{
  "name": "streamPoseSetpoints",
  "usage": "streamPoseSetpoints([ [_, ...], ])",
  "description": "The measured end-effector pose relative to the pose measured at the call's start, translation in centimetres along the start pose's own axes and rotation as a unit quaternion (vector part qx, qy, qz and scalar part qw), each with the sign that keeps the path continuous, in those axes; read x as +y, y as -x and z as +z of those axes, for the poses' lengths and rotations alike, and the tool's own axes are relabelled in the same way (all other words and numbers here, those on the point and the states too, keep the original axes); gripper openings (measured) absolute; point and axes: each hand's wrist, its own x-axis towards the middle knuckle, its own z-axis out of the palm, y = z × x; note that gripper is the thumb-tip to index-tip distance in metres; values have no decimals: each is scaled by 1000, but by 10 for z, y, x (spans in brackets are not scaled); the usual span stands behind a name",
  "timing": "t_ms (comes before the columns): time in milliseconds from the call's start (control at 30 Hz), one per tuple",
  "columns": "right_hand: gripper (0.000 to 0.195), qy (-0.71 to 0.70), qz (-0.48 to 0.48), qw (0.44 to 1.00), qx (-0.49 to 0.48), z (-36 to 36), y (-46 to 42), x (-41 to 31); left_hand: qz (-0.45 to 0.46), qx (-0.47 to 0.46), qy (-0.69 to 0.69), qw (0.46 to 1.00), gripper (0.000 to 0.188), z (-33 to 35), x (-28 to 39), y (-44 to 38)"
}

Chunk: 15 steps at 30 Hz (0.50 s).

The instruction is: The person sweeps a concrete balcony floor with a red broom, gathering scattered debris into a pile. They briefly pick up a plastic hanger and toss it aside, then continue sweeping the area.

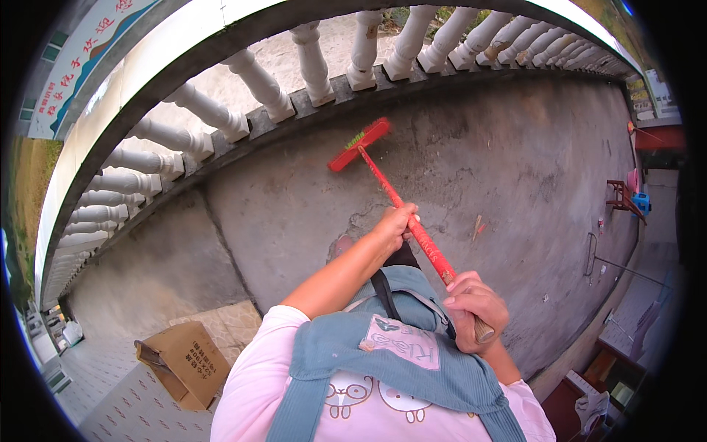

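A push broom with a red head (359, 145) and a red-wrapped handle rests on the grey concrete floor (287, 188), near the foot of a white balustrade. My left hand (396, 224) grips the handle about midway along. Closer to my body, my right hand (476, 310) is closed around the handle's upper end, whose bare wooden tip sticks out below the fist. Green marks show along one edge of the broom head. Small orange and straw-coloured scraps (478, 227) lie on the floor to the right of the handle.
White balusters (315, 66) under a curved rail run along the far side. An open cardboard box (185, 362) stands on tiles at lower left. At right are a brown wooden stool (624, 200), a blue plastic item (641, 203) and a long-handled metal-framed tool (591, 255) on the floor.
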Motion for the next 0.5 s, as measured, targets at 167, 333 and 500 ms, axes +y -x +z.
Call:
streamPoseSetpoints([
  [167,10,-116,37,992,35,-17,6,44,31,26,8,999,19,-28,1,-12],
  [333,13,-122,91,988,5,-15,16,101,-18,66,-51,996,19,-49,8,-36],
  [500,13,-118,237,953,145,-39,36,95,-121,27,-150,981,22,-11,-21,-91],
])
